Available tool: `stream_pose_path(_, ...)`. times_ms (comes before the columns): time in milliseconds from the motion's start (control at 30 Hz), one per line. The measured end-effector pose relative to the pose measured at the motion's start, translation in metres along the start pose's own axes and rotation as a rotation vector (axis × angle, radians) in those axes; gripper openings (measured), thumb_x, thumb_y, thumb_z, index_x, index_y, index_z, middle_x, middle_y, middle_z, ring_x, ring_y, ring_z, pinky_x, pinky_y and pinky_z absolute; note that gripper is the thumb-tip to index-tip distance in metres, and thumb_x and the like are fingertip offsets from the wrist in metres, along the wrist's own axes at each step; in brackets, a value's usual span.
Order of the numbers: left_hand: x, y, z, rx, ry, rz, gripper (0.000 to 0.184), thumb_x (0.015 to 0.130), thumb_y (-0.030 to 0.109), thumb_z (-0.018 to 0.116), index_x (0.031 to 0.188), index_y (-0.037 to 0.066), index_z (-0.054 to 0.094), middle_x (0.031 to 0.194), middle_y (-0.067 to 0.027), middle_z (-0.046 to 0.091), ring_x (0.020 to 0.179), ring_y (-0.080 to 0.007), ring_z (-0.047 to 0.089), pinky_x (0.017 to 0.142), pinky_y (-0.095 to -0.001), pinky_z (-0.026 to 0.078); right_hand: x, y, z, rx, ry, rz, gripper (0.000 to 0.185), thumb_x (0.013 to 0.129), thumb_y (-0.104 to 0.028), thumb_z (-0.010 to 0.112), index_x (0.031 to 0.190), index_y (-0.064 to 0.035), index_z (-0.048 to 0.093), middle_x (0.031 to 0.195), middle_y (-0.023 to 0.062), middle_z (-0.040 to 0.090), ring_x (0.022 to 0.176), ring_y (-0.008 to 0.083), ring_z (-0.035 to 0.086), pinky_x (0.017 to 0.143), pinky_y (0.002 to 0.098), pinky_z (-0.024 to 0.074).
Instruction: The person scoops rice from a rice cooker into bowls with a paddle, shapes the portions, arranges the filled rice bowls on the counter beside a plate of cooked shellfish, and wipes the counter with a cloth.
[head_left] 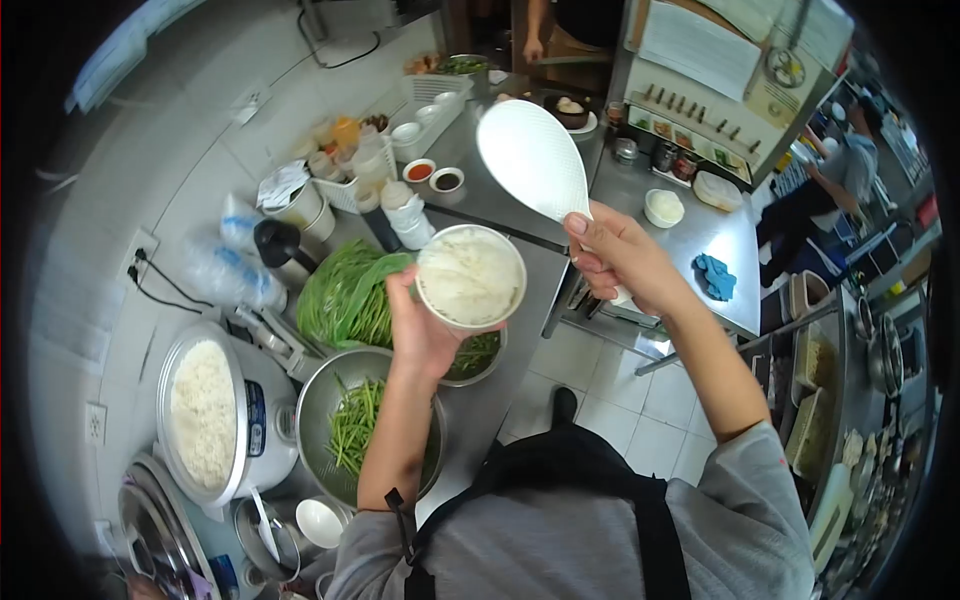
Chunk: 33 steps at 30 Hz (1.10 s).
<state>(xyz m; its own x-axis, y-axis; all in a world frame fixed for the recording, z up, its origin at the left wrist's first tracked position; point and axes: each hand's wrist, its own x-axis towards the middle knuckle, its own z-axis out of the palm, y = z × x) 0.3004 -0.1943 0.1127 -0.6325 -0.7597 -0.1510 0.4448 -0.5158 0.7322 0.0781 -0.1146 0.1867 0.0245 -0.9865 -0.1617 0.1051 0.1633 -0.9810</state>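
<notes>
My left hand point(425, 335) is wrapped round a white bowl point(521, 295) filled with cooked rice point(470, 272). In my right hand point(625, 255) is a white rice paddle point(530, 155), gripped by its handle, with the blade raised beyond the bowl and apart from it. A large rice cooker point(245, 420) full of white rice stands at the left. Below my left forearm sits a metal bowl point(315, 465) of cut green vegetables point(360, 415). Beside it lies a plastic bag of long greens point(345, 300).
Two small sauce bowls point(419, 171) and squeeze bottles point(408, 215) stand along the back of the counter. On the right-hand steel table are another bowl of rice point(663, 208) and a blue cloth point(715, 277). Other people stand at the back and far right.
</notes>
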Motion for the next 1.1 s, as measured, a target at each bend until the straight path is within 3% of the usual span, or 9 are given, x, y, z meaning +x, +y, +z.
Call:
stream_pose_path(200, 0.059, -0.058, 0.071, 0.069, -0.169, -0.116, 0.072, 0.087, 0.059, 0.026, 0.133, 0.007, 0.046, 0.128, -0.0141, 0.056, 0.111, -0.0326, 0.059, 0.079, -0.0538, 0.053, -0.008, 0.034, -0.068, -0.031, 0.283, -0.148, 0.042, 0.091, -0.038, 0.062, 0.121, -0.0099, 0.055, 0.063, -0.0076, 0.042, 0.045, 0.0010, 0.035, 0.040, 0.0185, 0.0261)
stream_pose_path(333, 0.103, -0.109, 0.131, 0.094, -0.153, -0.106, 0.071, 0.088, 0.057, 0.026, 0.131, 0.005, 0.047, 0.125, -0.0159, 0.057, 0.109, -0.0338, 0.060, 0.077, -0.0528, 0.054, -0.020, 0.061, -0.148, -0.517, 0.534, -0.477, 0.039, 0.094, -0.027, 0.055, 0.127, -0.0052, 0.053, 0.061, 0.0058, 0.058, 0.051, 0.0131, 0.054, 0.052, 0.0303, 0.0452)
stream_pose_path(367, 0.115, -0.125, 0.142, 0.093, -0.161, -0.113, 0.070, 0.088, 0.055, 0.026, 0.130, 0.004, 0.046, 0.125, -0.0162, 0.057, 0.108, -0.0331, 0.060, 0.076, -0.0519, 0.054, -0.037, 0.050, -0.163, -0.562, 0.514, -0.415, 0.040, 0.094, -0.021, 0.050, 0.130, -0.0042, 0.051, 0.063, 0.0108, 0.061, 0.056, 0.0180, 0.059, 0.061, 0.0342, 0.0488)
stream_pose_path(467, 0.150, -0.175, 0.168, 0.058, -0.205, -0.188, 0.070, 0.088, 0.055, 0.026, 0.132, 0.005, 0.045, 0.126, -0.0165, 0.056, 0.109, -0.0346, 0.059, 0.076, -0.0544, 0.054, -0.063, 0.056, -0.233, -0.583, 0.602, -0.342, 0.030, 0.095, -0.019, 0.049, 0.122, -0.0077, 0.057, 0.062, 0.0006, 0.056, 0.057, 0.0089, 0.050, 0.053, 0.0261, 0.0404)
stream_pose_path(633, 0.199, -0.254, 0.184, 0.019, -0.100, -0.322, 0.069, 0.087, 0.056, 0.024, 0.131, 0.009, 0.047, 0.123, -0.0158, 0.058, 0.104, -0.0370, 0.062, 0.070, -0.0548, 0.057, -0.099, 0.064, -0.322, 0.257, 0.495, -0.202, 0.023, 0.087, -0.007, 0.048, 0.110, -0.0067, 0.051, 0.074, 0.0017, 0.051, 0.044, 0.0043, 0.035, 0.038, 0.0202, 0.0293)
stream_pose_path(733, 0.234, -0.305, 0.172, 0.124, -0.005, -0.360, 0.069, 0.088, 0.057, 0.021, 0.131, 0.010, 0.047, 0.122, -0.0155, 0.059, 0.104, -0.0348, 0.062, 0.068, -0.0540, 0.057, -0.130, 0.042, -0.334, 0.678, 0.277, -0.295, 0.040, 0.087, -0.005, 0.049, 0.127, -0.0053, 0.044, 0.078, 0.0026, 0.053, 0.044, 0.0040, 0.035, 0.038, 0.0199, 0.0301)
stream_pose_path(800, 0.255, -0.337, 0.167, 0.218, 0.058, -0.356, 0.069, 0.089, 0.058, 0.021, 0.133, 0.010, 0.045, 0.123, -0.0153, 0.058, 0.107, -0.0346, 0.061, 0.070, -0.0544, 0.055, -0.151, 0.021, -0.322, 0.908, -0.073, -0.495, 0.060, 0.088, -0.006, 0.051, 0.143, -0.0064, 0.028, 0.084, 0.0040, 0.053, 0.044, 0.0031, 0.035, 0.038, 0.0189, 0.0293)
stream_pose_path(900, 0.297, -0.391, 0.139, 0.231, 0.023, -0.284, 0.067, 0.092, 0.058, 0.018, 0.133, 0.011, 0.043, 0.128, -0.0146, 0.055, 0.107, -0.0328, 0.061, 0.073, -0.0499, 0.057, -0.189, -0.017, -0.301, 0.894, -0.229, -0.523, 0.080, 0.088, -0.012, 0.063, 0.150, -0.0094, 0.012, 0.076, 0.0048, 0.050, 0.040, 0.0030, 0.038, 0.034, 0.0200, 0.0294)
stream_pose_path(1100, 0.350, -0.438, 0.148, 0.317, 0.226, 0.020, 0.054, 0.097, 0.042, 0.025, 0.133, 0.006, 0.041, 0.128, -0.0167, 0.053, 0.106, -0.0319, 0.062, 0.077, -0.0438, 0.058, -0.185, -0.005, -0.317, 1.014, -0.207, -0.542, 0.083, 0.086, -0.007, 0.065, 0.150, -0.0091, 0.012, 0.082, 0.0073, 0.050, 0.038, 0.0034, 0.037, 0.033, 0.0209, 0.0296)
